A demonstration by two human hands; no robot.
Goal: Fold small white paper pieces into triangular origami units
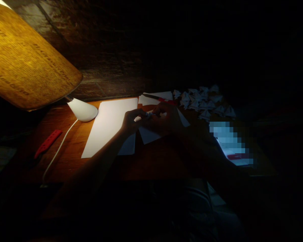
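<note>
Over the middle of the table, my left hand (131, 119) and my right hand (168, 117) meet around a small piece of folded paper (148, 114). Both are closed, with fingertips pinching the paper from either side; its exact shape is too small and dark to make out. Under my left wrist lies a stack of white paper sheets (111, 126). Loose cut pieces of paper (149, 135) rest beneath my hands. Just behind my right hand, a red-handled tool with a long dark blade (153, 96) lies on another small paper stack (166, 95).
At the left stands a lamp with a printed, woven-looking shade (32, 60) and a white base (83, 110); its white cord (60, 148) runs to the front edge. A red item with holes (48, 143) lies nearby. Several folded paper pieces (197, 101) and a lit phone (232, 148) are at the right.
</note>
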